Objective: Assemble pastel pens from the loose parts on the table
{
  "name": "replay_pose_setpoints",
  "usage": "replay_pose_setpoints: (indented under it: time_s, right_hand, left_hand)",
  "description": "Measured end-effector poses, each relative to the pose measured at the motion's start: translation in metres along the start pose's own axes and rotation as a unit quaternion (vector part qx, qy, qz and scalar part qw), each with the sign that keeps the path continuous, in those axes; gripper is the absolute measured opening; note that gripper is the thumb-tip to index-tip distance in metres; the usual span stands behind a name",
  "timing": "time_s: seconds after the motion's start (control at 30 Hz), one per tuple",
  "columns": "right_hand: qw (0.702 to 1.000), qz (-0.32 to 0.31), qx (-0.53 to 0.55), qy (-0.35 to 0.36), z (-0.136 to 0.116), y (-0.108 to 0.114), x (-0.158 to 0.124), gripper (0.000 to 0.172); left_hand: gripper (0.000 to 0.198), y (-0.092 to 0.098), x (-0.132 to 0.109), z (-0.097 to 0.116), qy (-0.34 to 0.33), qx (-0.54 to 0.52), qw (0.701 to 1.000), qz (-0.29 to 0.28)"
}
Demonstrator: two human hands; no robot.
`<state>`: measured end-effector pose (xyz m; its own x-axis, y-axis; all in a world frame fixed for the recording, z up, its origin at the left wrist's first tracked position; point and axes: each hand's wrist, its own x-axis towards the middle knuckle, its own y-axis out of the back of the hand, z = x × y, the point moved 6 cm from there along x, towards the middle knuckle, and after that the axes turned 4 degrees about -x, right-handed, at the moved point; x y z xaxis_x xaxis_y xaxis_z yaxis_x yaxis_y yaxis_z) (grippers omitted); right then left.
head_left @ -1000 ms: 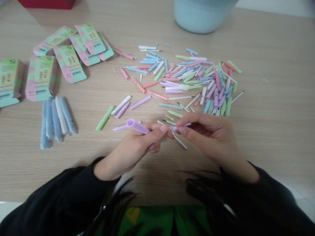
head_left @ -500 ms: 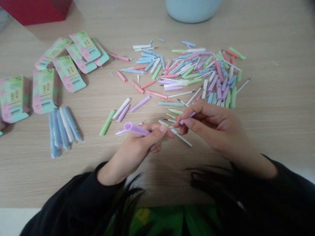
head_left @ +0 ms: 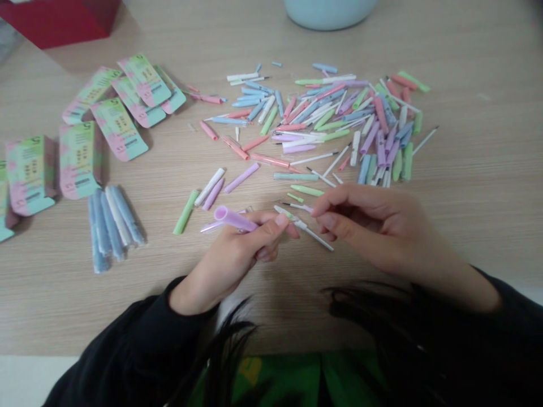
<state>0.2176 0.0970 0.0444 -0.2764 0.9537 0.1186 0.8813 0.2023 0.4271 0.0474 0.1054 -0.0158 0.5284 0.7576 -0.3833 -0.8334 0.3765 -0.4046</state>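
Note:
A purple tube with its open end toward the upper left is gripped in my left hand, thumb pressed on the forefinger. My right hand hovers to the right with thumb and forefinger close together, beside a small purple piece at the fingertips that lies by a thin brush tip. Between the hands lie a white stick and a white-and-green piece. Past my fingers spreads a heap of pastel tubes, caps and thin brushes. A green tube and a white tube lie left of my left hand.
Several printed pastel boxes stand or lie at the left, with wrapped blue and white tubes before them. A red box is at the back left, and a light blue container at the back edge.
My right hand has moved slightly right and away from my left hand. The purple piece it held up now shows low at its fingertips. The left hand keeps its hold.

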Motion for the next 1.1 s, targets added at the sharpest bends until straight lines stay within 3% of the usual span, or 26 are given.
replay_pose_setpoints:
  time_s: [0.1,0.23,0.4,0.53,0.63,0.73,0.83,0.9,0.97,1.1]
  right_hand:
    - [0.999,-0.011,0.039,-0.015,0.003,-0.002,-0.001,0.018]
    - [0.999,-0.032,0.017,-0.010,0.001,-0.004,0.001,0.009]
    - [0.998,0.001,-0.040,0.042,-0.005,-0.001,0.002,0.013]
    - [0.996,-0.012,-0.055,0.069,-0.006,-0.003,0.001,0.015]
    - [0.995,0.006,-0.062,0.077,-0.008,-0.001,0.002,0.014]
    - [0.995,0.024,-0.074,0.068,-0.002,0.002,0.004,0.013]
    - [0.995,0.004,-0.083,0.047,0.016,-0.001,0.009,0.011]
    - [0.993,-0.005,-0.119,0.022,0.034,-0.002,0.017,0.012]
    - [0.978,-0.035,-0.204,-0.005,0.051,-0.005,0.027,0.015]
    - [0.957,-0.036,-0.287,0.027,0.060,-0.009,0.048,0.016]
  left_hand:
    - [0.029,0.000,-0.001,0.001,-0.001,0.010,1.000,-0.010]
    - [0.030,0.001,-0.002,0.001,0.005,0.037,0.999,-0.009]
    - [0.030,-0.001,0.000,-0.003,0.020,0.007,0.999,-0.028]
    - [0.030,-0.002,-0.001,-0.004,0.017,-0.007,0.999,-0.032]
    - [0.032,-0.002,-0.003,0.000,0.009,0.047,0.999,-0.026]
    - [0.037,0.006,-0.004,0.016,-0.020,0.179,0.983,0.027]
    - [0.039,0.021,-0.004,0.039,-0.087,0.386,0.913,0.098]
    - [0.041,0.031,0.000,0.048,-0.107,0.531,0.832,0.117]
    - [0.038,0.045,0.008,0.046,-0.052,0.661,0.738,0.125]
    - [0.024,0.056,0.024,0.045,-0.046,0.713,0.685,0.142]
